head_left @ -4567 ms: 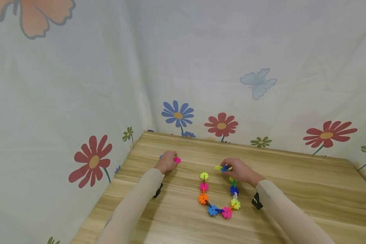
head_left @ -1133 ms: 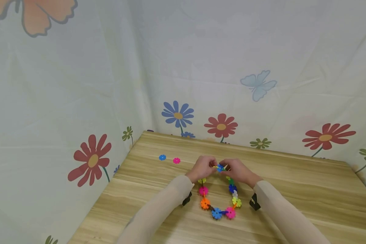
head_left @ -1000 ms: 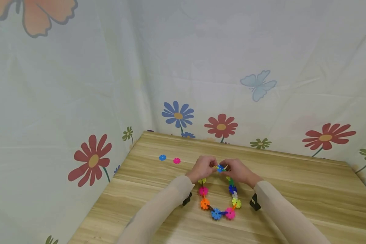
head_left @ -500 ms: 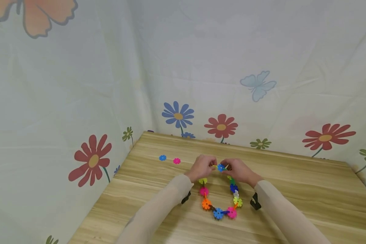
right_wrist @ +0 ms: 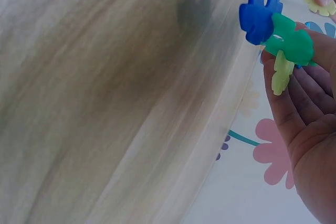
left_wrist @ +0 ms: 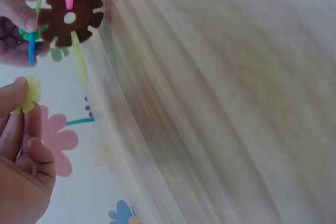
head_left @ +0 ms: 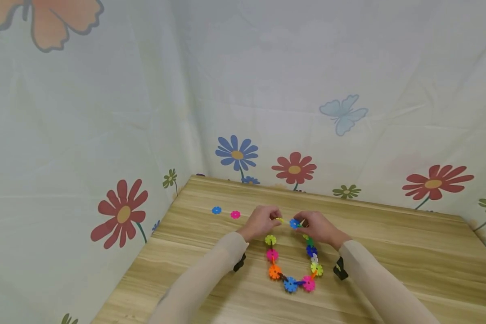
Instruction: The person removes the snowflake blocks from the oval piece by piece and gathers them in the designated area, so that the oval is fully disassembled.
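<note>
A chain of flower-shaped plastic discs lies in a U on the table. Its left arm runs from a yellow disc (head_left: 270, 240) through brown and pink to an orange disc (head_left: 274, 272). Pink, yellow, white, dark blue and green discs make up the right arm. My left hand (head_left: 261, 222) pinches a separate yellow disc (left_wrist: 32, 95) between thumb and fingers, above the left end. My right hand (head_left: 317, 227) pinches a blue disc (head_left: 294, 223) joined to a green one at the chain's right end. A gap separates the two held discs.
A loose blue disc (head_left: 216, 210) and a loose pink disc (head_left: 235, 214) lie flat at the table's back left. Behind the wooden table (head_left: 393, 243) hangs a white cloth (head_left: 267, 90) printed with flowers and butterflies, which also covers the left side.
Earlier my left hand was by the loose discs, then came to the blue disc in my right hand. In the last half second it has drawn left with the yellow disc.
</note>
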A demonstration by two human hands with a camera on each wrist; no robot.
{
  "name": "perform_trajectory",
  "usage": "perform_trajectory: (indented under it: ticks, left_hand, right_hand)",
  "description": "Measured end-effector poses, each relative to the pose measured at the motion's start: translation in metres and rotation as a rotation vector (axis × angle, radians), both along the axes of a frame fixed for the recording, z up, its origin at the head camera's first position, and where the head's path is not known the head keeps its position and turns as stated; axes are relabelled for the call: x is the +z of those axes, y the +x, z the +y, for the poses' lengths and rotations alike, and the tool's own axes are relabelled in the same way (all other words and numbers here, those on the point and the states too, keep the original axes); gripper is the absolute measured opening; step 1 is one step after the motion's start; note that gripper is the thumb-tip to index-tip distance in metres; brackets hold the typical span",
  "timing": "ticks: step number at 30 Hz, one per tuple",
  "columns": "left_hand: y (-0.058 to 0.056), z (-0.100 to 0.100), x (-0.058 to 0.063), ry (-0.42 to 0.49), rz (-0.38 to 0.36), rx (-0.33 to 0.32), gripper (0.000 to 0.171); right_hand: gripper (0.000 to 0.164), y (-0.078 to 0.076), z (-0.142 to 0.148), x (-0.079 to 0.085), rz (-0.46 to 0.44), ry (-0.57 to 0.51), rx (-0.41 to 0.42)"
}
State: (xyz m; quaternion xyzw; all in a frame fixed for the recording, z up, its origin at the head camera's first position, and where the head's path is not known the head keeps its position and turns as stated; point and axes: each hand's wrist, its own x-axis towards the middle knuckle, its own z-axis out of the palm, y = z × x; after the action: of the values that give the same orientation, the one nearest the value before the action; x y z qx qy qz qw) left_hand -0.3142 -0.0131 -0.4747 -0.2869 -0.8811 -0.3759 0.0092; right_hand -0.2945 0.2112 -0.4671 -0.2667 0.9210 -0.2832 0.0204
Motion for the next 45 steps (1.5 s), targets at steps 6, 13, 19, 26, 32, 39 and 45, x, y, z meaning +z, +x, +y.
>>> perform_trajectory:
  ticks: [6,13,19,26,32,39,45]
  left_hand:
    - [-0.002,-0.016,-0.001,0.01,-0.025,0.038,0.006]
    - [-0.003,-0.041,0.002,0.06,-0.052,0.088,0.012]
    - [-0.002,-0.063,0.001,0.074,-0.053,0.131,0.018]
    - [-0.007,-0.091,-0.01,0.078,-0.058,0.155,0.016]
    - [-0.007,-0.113,-0.013,0.072,-0.078,0.185,0.016]
    - [-0.004,-0.135,-0.015,0.022,-0.068,0.222,0.019]
    - [-0.001,-0.15,-0.014,-0.046,-0.103,0.217,0.018]
  right_hand:
    - [0.027,0.001,0.0,0.0,-0.003,0.006,0.008]
    - [0.028,0.002,-0.001,0.001,-0.008,0.017,0.004]
    - [0.028,0.002,-0.002,0.001,-0.02,0.014,-0.008]
    - [0.029,0.002,-0.002,-0.001,-0.017,0.018,-0.001]
    - [0.029,0.003,-0.003,0.002,-0.021,0.006,0.0]
    - [0.029,0.003,-0.003,0.002,-0.022,0.014,0.01]
    - [0.029,0.002,-0.002,0.002,-0.023,0.008,0.014]
